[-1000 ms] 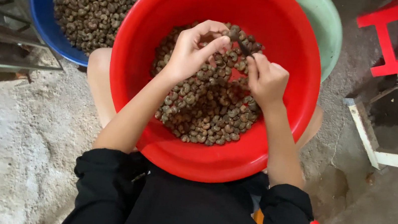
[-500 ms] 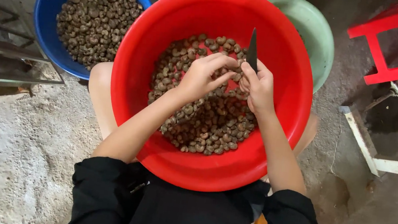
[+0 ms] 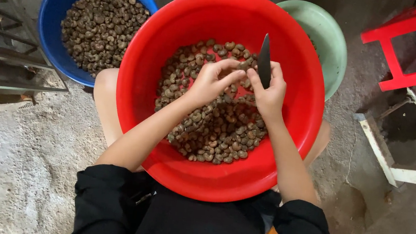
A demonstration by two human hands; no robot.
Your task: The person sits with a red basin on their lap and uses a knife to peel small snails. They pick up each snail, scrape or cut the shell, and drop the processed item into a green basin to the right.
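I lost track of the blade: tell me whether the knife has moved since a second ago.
Yes. The knife has come up from out of sight and now points toward the red basin's far rim, held in the right hand.

Just one view here, head-mounted, looking pretty much straight down and close over the lap. The left hand (image 3: 212, 83) and right hand (image 3: 269, 93) sit near frame centre, floor showing out past both of them.

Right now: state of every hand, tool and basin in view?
Left hand: pinching one nut at its fingertips.
Right hand: gripping knife.
Knife: blade pointing up and away.
Red basin: on lap, part-filled with nuts.
Blue basin: on floor, heaped with nuts.
Green basin: mostly hidden.
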